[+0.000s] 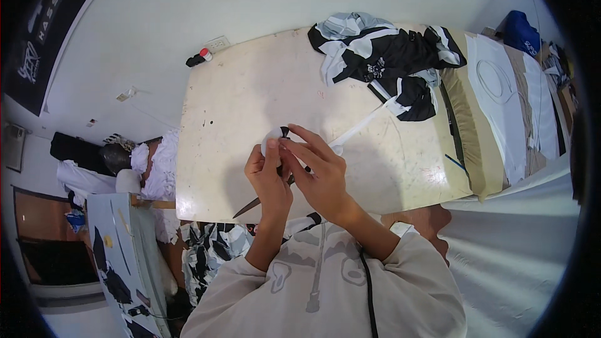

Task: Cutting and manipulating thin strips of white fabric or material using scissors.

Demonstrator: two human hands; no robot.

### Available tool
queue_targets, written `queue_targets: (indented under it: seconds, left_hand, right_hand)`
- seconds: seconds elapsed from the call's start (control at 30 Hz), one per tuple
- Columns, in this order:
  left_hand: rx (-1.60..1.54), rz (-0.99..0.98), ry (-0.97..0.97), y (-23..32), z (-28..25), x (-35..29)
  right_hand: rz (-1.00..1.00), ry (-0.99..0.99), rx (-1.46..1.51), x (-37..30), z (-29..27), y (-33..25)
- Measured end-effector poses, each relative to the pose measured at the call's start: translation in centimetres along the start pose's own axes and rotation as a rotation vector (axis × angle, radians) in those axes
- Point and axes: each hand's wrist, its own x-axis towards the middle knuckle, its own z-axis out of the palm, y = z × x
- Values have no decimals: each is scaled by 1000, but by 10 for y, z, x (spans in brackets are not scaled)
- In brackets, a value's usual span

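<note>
Right over the table's near half, a small black-and-white cloth piece [273, 134] is being held up, pinched by the thumb and fingers of the left hand [269, 178] and gripped at its dark edge by the bent fingertips of the right hand [322, 178]. Below them a dark, tapering pointed blade [246, 208] is seen slanting past the left wrist; whether it is held or laid down cannot be told. Beneath it all, the pale tabletop [231, 100] is marked by scuffs and small specks, its smooth surface crossed by soft shadows. Toward the far right, crumpled garments [394, 56] in black, white and grey are heaped, and from them a narrow white strip [360, 126] is stretched toward the right hand. Farther right, wrinkled tan fabric [477, 138] is spread beside flat white sheets [501, 119], topped by a loosely coiled white cord [494, 81]. At the far left corner, a red-capped container [205, 54] is set near the plain pale wall [250, 0]; off left, ruffled white cloth [161, 166] is piled.
</note>
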Motion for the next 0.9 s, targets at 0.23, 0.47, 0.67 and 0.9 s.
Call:
queue_targets:
  seconds: [0.23,0.47,0.67,0.9]
  left_hand:
    - [-9,-66,-78,-1,-9,3]
    - [35,1,-158,-6,-7,-1]
    - [63,45,-163,-7,-6,-2]
    - [283,103,-287,-7,-13,-1]
  right_hand:
    - [1,13,44,-2,5,9]
    - [47,142,237,-7,12,20]
    - [118,155,263,-1,10,8]
    - [209,169,158,-4,2,4]
